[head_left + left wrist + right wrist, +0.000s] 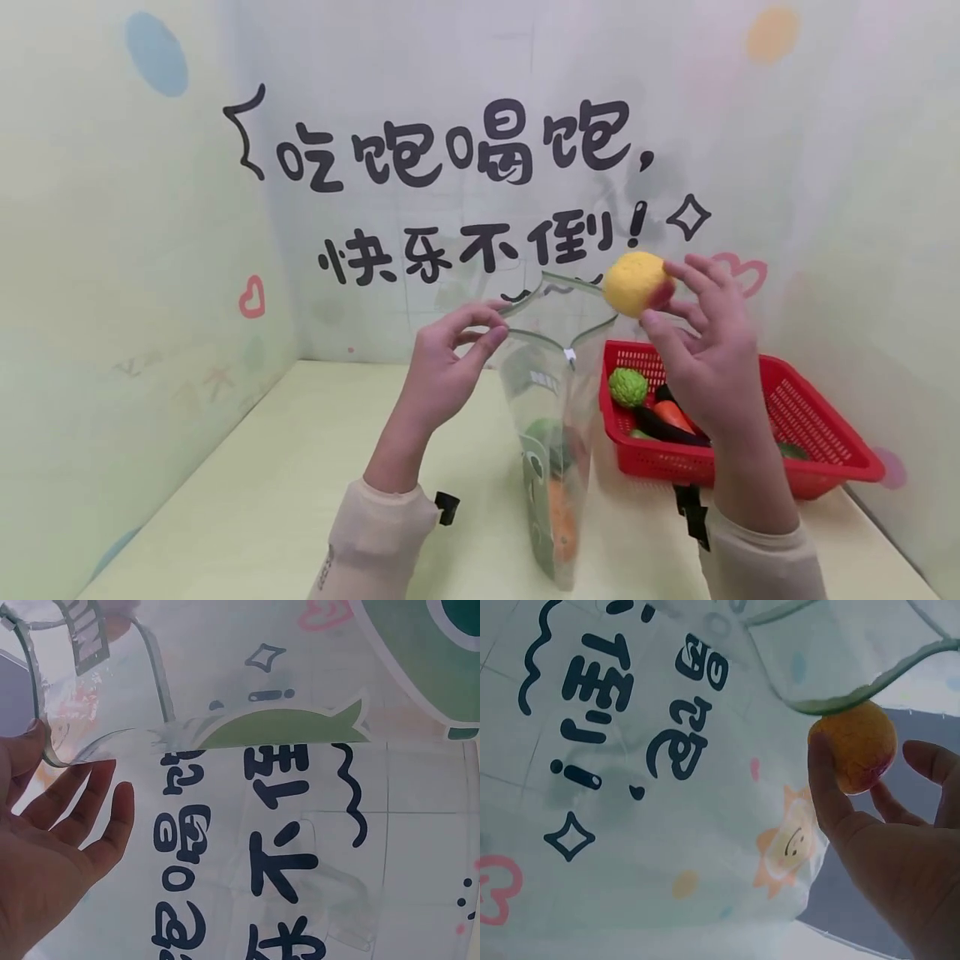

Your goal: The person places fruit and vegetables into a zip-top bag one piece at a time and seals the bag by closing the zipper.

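Note:
My left hand [450, 367] pinches the left rim of a clear zip bag [525, 367] between thumb and fingers. The bag stands upright with its mouth spread wide and a white slider on the zip. Inside it, seen through the plastic, lie an orange carrot-like piece [561, 521] and something green above it. My right hand [712, 358] holds a yellow peach [633, 283] with a red blush by its fingertips. That peach is up at the right rim of the bag; in the right wrist view the green zip edge [840, 703] overlaps its top.
To the right stands a red plastic basket [832, 479], partly behind my right arm. In it are a green bumpy fruit [628, 387], an eggplant [667, 427], an orange-red vegetable [672, 414] and other produce. Printed walls close in the pale table [315, 483] behind and at both sides.

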Action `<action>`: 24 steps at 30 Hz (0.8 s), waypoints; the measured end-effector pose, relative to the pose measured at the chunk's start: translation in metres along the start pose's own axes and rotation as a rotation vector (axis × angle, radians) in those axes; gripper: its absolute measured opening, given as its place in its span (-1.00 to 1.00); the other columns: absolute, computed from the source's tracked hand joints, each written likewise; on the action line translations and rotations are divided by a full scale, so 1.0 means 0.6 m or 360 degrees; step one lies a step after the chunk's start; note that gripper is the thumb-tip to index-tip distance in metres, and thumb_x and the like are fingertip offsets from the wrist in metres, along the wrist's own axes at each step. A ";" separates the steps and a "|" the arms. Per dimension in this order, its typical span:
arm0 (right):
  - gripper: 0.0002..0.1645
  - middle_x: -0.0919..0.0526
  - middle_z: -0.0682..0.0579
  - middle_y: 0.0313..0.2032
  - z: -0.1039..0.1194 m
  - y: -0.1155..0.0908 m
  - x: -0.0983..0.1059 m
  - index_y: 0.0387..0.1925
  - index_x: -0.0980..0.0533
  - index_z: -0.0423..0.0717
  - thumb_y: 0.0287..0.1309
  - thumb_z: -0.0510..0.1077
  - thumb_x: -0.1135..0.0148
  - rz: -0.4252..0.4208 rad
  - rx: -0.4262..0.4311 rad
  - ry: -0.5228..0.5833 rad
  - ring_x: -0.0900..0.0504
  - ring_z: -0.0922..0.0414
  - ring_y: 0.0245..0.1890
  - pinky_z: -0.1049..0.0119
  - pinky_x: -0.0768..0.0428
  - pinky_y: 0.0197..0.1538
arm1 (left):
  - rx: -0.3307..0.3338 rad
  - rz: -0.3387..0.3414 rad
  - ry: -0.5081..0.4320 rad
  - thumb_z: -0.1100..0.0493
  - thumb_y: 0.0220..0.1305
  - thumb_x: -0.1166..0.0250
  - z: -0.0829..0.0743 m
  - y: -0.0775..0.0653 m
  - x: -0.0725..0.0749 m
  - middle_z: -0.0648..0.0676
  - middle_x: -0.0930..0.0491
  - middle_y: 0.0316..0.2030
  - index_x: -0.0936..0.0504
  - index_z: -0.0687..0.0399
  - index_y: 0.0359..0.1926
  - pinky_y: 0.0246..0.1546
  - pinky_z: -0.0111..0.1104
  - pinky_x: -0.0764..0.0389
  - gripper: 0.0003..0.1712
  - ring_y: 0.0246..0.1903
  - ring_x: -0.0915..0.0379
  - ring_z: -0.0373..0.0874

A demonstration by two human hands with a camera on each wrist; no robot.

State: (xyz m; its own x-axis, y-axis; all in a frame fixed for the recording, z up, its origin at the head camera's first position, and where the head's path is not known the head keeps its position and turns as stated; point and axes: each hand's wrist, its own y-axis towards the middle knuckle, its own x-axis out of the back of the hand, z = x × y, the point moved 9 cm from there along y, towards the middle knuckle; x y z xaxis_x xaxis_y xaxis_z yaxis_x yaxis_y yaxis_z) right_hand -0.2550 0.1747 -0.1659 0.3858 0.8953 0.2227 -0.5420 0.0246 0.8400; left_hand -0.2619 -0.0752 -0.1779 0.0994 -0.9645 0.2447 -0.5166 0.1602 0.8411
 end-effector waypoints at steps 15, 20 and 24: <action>-0.37 -0.19 -0.05 0.37 0.078 -0.017 -0.039 0.26 -0.40 -0.21 0.10 -0.34 -0.23 0.0057 0.0477 -0.0117 -0.29 0.03 0.29 0.03 -0.56 0.08 | -0.0117 0.0053 -0.0001 0.25 0.30 -0.26 0.024 -0.001 -0.023 0.12 -0.63 -0.03 -0.60 0.18 -0.32 -0.09 -0.26 -0.63 -0.93 0.09 -0.46 -0.14; -0.55 -0.24 -0.10 0.35 0.074 -0.019 -0.045 0.12 -0.51 -0.21 0.16 -0.24 -0.20 0.0087 0.0537 -0.0184 -0.21 -0.03 0.32 0.44 -0.48 0.09 | -0.0105 0.0039 0.0020 0.30 0.29 -0.26 0.011 -0.002 -0.019 0.18 -0.64 -0.05 -0.59 0.23 -0.33 -0.09 -0.23 -0.63 -0.94 0.07 -0.48 -0.09; -0.63 -0.26 -0.08 0.34 0.083 -0.022 -0.051 0.04 -0.58 -0.21 0.17 -0.31 -0.19 0.0139 0.0502 -0.0118 -0.36 -0.03 0.23 0.58 -0.46 0.05 | -0.0112 0.0015 0.0031 0.39 0.26 -0.25 -0.016 -0.003 -0.010 0.27 -0.63 -0.07 -0.58 0.31 -0.35 -0.12 -0.16 -0.64 -0.95 0.02 -0.51 0.01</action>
State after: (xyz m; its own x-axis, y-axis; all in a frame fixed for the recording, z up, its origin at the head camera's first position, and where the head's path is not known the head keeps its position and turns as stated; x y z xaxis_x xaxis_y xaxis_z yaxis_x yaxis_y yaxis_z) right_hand -0.2225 0.1250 -0.1593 0.4078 0.8528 0.3264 -0.3221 -0.2002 0.9253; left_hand -0.2534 -0.0674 -0.1761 0.1119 -0.9587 0.2615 -0.4566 0.1841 0.8704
